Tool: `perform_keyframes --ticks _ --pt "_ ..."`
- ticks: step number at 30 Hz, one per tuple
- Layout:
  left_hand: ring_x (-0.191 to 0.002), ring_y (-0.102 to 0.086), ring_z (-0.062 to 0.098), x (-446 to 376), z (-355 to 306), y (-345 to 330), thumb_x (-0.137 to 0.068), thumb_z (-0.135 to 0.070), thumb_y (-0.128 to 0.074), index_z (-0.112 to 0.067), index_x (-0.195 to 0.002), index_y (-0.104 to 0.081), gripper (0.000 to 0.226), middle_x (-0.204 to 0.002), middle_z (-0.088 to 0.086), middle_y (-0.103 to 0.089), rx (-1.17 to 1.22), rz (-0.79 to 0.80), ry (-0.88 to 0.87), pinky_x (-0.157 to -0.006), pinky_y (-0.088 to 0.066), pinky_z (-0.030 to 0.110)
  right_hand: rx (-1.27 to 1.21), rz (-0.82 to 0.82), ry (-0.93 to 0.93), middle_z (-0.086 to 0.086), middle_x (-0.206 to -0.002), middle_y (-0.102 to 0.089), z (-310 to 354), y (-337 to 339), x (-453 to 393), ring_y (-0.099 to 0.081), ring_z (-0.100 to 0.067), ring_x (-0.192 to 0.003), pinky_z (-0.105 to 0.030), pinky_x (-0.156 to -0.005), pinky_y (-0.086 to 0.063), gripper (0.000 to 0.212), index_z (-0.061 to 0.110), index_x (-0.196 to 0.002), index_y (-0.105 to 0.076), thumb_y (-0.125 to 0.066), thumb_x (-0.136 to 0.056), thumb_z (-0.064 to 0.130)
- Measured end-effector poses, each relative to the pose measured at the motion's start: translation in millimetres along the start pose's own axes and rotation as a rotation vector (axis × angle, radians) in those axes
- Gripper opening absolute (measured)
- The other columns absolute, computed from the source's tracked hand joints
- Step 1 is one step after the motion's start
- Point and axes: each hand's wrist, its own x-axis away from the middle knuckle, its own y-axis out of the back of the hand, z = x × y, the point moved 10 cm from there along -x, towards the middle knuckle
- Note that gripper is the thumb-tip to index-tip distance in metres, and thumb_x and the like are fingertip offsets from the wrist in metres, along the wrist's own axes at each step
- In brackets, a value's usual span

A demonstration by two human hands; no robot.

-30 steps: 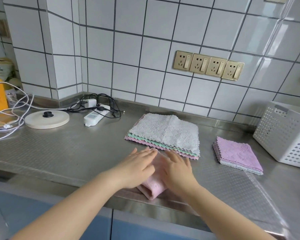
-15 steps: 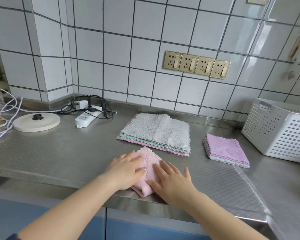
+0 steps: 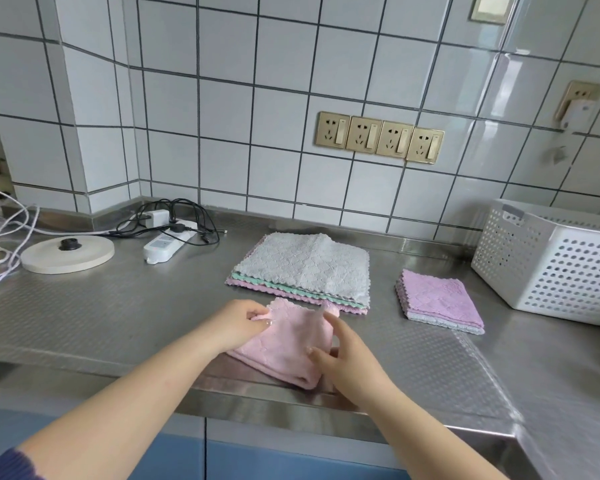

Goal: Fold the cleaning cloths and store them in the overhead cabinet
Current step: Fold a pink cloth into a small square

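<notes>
A long stainless-steel bench (image 3: 84,317) runs under a white tiled wall (image 3: 222,116), carrying a white perforated plastic basket (image 3: 551,261) at the far right, a flat stack of unfolded grey, green and pink cloths (image 3: 305,265) at centre, and a small folded pile topped by a lilac cloth (image 3: 439,299) between the two. Near the front edge lies a folded pale pink cloth (image 3: 288,344), just in front of the unfolded stack. The left hand (image 3: 236,323) pinches its far left corner with curled fingers, while the right hand (image 3: 347,358) grips its right edge between thumb and fingers.
</notes>
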Motion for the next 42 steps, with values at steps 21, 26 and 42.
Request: perform_keyframes --ticks 21,26,42 --pt "-0.097 -0.066 0.002 -57 -129 -124 -0.087 -0.013 -0.064 -0.042 -0.142 -0.026 0.073 -0.115 -0.004 -0.067 0.555 0.127 -0.206 -0.084 -0.047 0.014 -0.767 -0.253 -0.124 0.004 -0.092 -0.066 -127 158 -37 -0.057 -0.008 -0.070 -0.021 -0.070 -0.047 0.047 0.026 -0.116 -0.063 -0.042 -0.089 -0.007" --pt "-0.102 -0.049 0.000 -95 -187 -166 -0.091 -0.010 -0.058 -0.026 -0.135 -0.048 0.048 -0.125 -0.006 -0.052 0.350 0.173 -0.332 -0.075 -0.033 -0.007 -0.498 -0.399 -0.187 0.001 -0.092 -0.060 -173 219 -58 -0.048 -0.011 -0.064 -0.015 -0.055 -0.041 0.052 0.027 -0.119 -0.063 -0.043 -0.084 -0.005" --pt "-0.088 -0.050 0.004 -173 -201 -221 -0.089 -0.018 -0.058 -0.025 -0.126 -0.059 0.037 -0.097 -0.011 -0.059 0.070 0.227 -0.272 -0.069 -0.036 0.014 -0.232 -0.335 -0.267 0.004 -0.063 -0.057 -227 257 -116 -0.041 -0.004 -0.039 -0.011 -0.046 -0.039 0.043 0.022 -0.115 -0.068 -0.044 -0.085 0.001"
